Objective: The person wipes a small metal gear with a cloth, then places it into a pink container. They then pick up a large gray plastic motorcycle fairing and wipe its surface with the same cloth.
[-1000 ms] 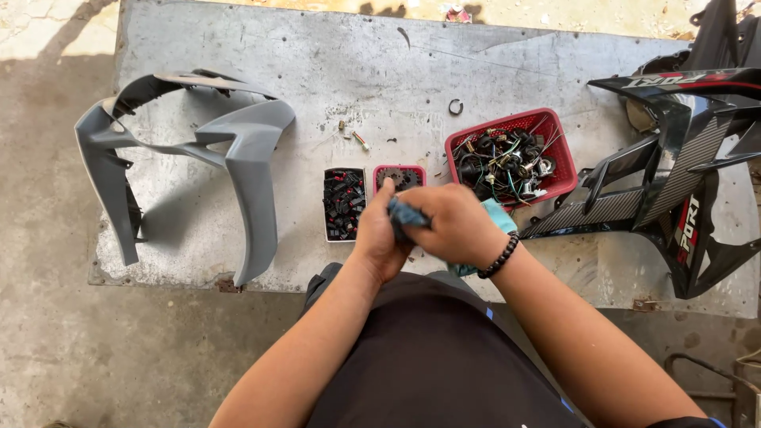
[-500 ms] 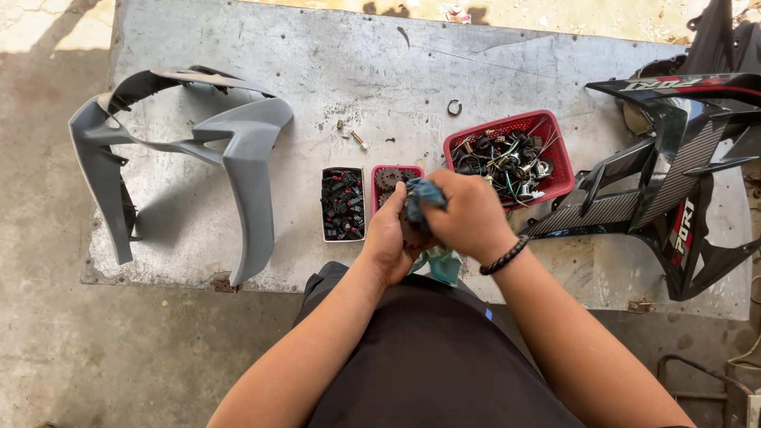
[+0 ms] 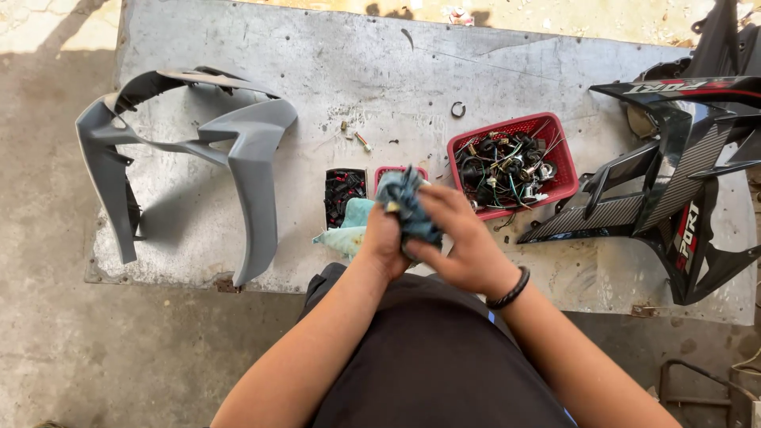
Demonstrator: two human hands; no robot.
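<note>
Blue-green cloth [image 3: 406, 208] now bunched higher between both hands than a second ago; left hand [image 3: 386, 238] and right hand [image 3: 464, 246] clenched around it, near desk [image 3: 333, 79] front edge.

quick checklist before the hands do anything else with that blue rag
1. Both hands on the rag: ok. Left hand and right hand bunch the blue rag between them.
2. What is wrapped inside the rag: cannot tell, hidden by the cloth and fingers.
3. Red basket of wired parts sits flat on the metal sheet: ok.
4. Small black tray upright and full: ok.
5. Loose screws lie apart from the hands: ok.
6. Grey panel overhangs the sheet's near edge: not ok.
</note>
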